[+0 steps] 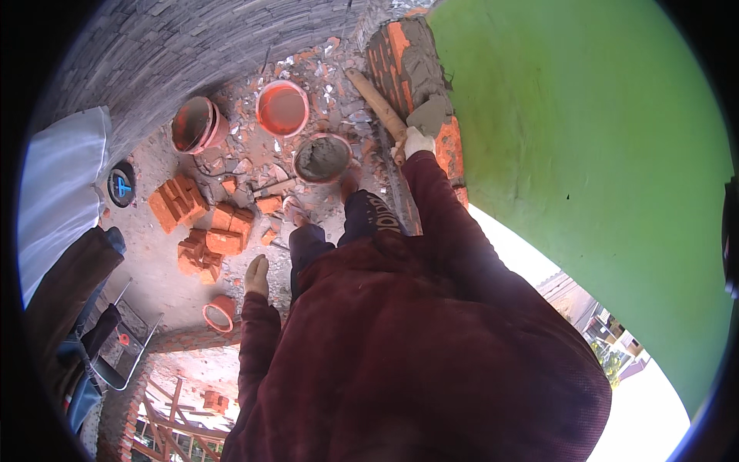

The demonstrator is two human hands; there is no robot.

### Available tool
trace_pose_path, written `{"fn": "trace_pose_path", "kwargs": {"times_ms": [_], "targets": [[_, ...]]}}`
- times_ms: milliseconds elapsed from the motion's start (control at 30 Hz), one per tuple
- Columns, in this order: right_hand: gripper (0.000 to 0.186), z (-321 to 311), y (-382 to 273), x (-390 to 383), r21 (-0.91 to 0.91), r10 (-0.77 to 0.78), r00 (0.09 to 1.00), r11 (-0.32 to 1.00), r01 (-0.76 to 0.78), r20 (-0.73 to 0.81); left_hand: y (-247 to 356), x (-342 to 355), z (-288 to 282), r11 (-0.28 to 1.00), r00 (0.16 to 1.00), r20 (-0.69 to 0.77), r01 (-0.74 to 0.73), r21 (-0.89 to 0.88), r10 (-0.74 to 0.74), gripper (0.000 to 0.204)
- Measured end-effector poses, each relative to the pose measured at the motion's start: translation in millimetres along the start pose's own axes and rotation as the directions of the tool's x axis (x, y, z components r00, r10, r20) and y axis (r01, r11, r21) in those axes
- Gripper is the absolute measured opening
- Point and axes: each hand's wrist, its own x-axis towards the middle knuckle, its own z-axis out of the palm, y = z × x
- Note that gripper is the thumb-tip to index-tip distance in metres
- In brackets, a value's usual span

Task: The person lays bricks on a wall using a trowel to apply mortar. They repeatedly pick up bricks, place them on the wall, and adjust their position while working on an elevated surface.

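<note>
My right hand [420, 142], in a pale glove, is closed round a trowel, whose grey blade [430, 115] lies over the top of a low brick wall [453, 158]. Wet grey mortar [421, 61] coats the farther part of that wall. A long piece of wood [376, 100] leans beside the wall, close to my right hand. My left hand [256, 277] hangs low at my side with its fingers stretched out and nothing in it. Near my feet stands a bucket of grey mortar [323, 160].
Beyond it are an orange bucket [282, 108] and stacked pinkish buckets [198, 125]. Brick piles [178, 202] stand left, near a hammer [273, 189] and scattered rubble. A small orange bucket [219, 313] sits behind. Clothes hang over a metal-framed chair [123, 346]. A green wall [585, 138] rises right.
</note>
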Motion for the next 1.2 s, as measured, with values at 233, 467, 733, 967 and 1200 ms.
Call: {"fn": "trace_pose_path", "kwargs": {"times_ms": [233, 467, 733, 967, 1200], "targets": [[0.022, -13.5, -49.4, 23.2, 0.362, 0.173, 0.916, 0.879, -0.310, 0.363, -24.8, -9.9, -11.4, 0.986, 0.982, -0.093, 0.163, -0.038, -0.166, 0.050], [0.024, 26.3, -89.7, 45.8, 0.883, 0.016, 0.905, 0.210, -0.419, 0.425, -8.8, -16.9, 35.5, 0.985, 0.983, 0.153, 0.074, 0.153, -0.098, 0.051], [0.021, 21.2, 11.9, -57.7, 0.222, -0.089, 0.897, 0.975, -0.011, 0.434, -60.6, 23.8, 55.2, 0.747, 0.923, 0.324, -0.064, 0.661, -0.208, 0.087], [0.039, 88.7, 166.8, 24.1, -0.838, 0.070, 0.846, -0.112, 0.534, 0.529, -88.8, 53.5, 79.7, 0.446, 0.942, 0.259, -0.142, 0.884, -0.213, 0.087], [0.035, 221.6, 226.1, 122.6, -0.754, -0.166, 0.746, -0.296, 0.587, 0.645, -112.5, 68.2, 60.7, 0.454, 0.946, 0.319, -0.259, 0.853, -0.058, 0.059]]}}
